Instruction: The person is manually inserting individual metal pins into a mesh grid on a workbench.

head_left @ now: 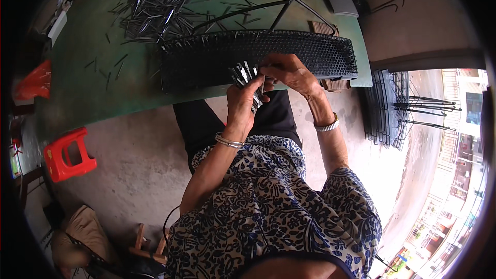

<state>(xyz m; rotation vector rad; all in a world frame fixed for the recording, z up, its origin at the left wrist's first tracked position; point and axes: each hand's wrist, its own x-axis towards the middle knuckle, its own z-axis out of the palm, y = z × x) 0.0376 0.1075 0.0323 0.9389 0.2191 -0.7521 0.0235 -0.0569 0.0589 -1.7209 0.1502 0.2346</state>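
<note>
My left hand (242, 104) is closed round a bundle of thin dark metal strips (242, 75), their shiny ends fanning out above the fingers. Close beside it, my right hand (295, 75) has its thumb and fingers pinched together at the bundle's right side. What sits in that pinch is too small to make out. Just beyond both hands lies a long black perforated metal tray (201, 64) with a honeycomb of holes. Many short strips stick up along its far edge. A black bent-rod frame (281, 13) rises behind the tray.
A large heap of loose strips (155, 8) lies at the far left of the green table (72, 93), with more scattered around it. Wooden blocks (336, 85) sit under the tray's right end. A red plastic stool (70, 155) stands at left; black wire racks (385, 108) stand at right.
</note>
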